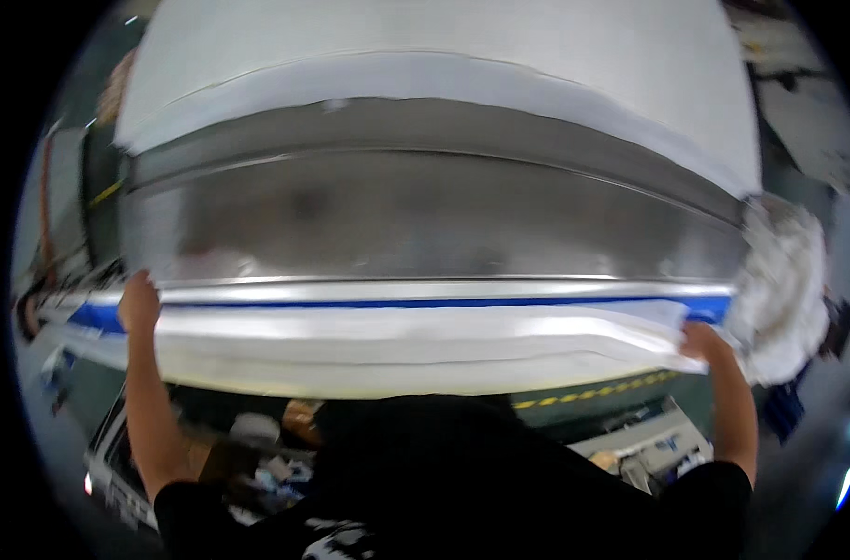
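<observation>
Left hand (139,303): clenched; cannot tell on what
Right hand (704,342): grasping thin white sheet (397,348)
Metal panel (425,219): smooth
Bundle (778,303): white, crumpled

Grey panel (444,219) looks like smooth metal, semi-gloss w/ blurry refl. Near white sheet (397,350) is smooth w/ satiny sheen, cloth vs. plastic unclear. White bundle (778,294) looks crumpled, matt, cloth-like.

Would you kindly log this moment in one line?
left grip: at white sheet, left end; right grip: holding right end; metal panel: beyond
</observation>
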`<state>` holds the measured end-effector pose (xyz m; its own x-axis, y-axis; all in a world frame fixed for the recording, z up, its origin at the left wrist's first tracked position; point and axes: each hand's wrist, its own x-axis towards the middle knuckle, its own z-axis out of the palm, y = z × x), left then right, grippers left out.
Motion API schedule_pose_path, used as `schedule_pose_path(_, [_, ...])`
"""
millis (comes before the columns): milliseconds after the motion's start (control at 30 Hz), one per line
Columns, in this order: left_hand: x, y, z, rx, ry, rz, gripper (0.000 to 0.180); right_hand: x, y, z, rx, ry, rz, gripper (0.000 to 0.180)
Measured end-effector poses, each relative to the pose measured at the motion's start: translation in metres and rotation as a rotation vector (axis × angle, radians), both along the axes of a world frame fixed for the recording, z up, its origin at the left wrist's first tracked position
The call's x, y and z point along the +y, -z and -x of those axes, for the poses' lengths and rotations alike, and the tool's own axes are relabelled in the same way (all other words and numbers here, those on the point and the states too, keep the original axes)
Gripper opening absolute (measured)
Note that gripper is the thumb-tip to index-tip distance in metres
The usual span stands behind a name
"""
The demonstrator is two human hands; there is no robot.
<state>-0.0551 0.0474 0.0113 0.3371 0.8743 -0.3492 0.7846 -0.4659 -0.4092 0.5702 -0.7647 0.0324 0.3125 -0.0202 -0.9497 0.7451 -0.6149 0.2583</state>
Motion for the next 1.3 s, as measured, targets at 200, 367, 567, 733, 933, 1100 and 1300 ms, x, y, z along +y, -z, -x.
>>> schedule_pose_path(200, [-0.073,0.000,-0.089,-0.175,0.034,0.078,0.030,0.056,0.008,0.027,0.197,0.090,-0.095,0.059])
schedule_pose_path(367, [-0.078,0.001,-0.081,-0.170,0.044,0.087,0.029,0.098,0.020,0.037,0.091,0.087,-0.272,0.053])
schedule_pose_path(567, [-0.098,-0.004,-0.067,-0.260,-0.046,0.071,0.027,0.102,0.026,0.058,-0.045,0.200,-0.423,0.032])
schedule_pose_path(733, [-0.142,0.011,-0.055,-0.571,0.183,0.027,0.019,0.113,0.022,0.101,-0.099,0.274,-0.556,0.022])
schedule_pose_path(933, [-0.225,0.002,-0.103,-0.834,0.183,0.199,0.018,0.145,0.022,0.160,-0.065,0.400,-0.663,0.017])
schedule_pose_path(1100, [-0.268,-0.004,-0.123,-0.891,0.295,0.279,0.020,0.160,0.032,0.190,-0.026,0.451,-0.752,0.016])
schedule_pose_path(1300, [-0.290,-0.012,-0.125,-0.909,0.211,0.368,0.017,0.185,0.026,0.208,0.034,0.448,-0.823,0.015])
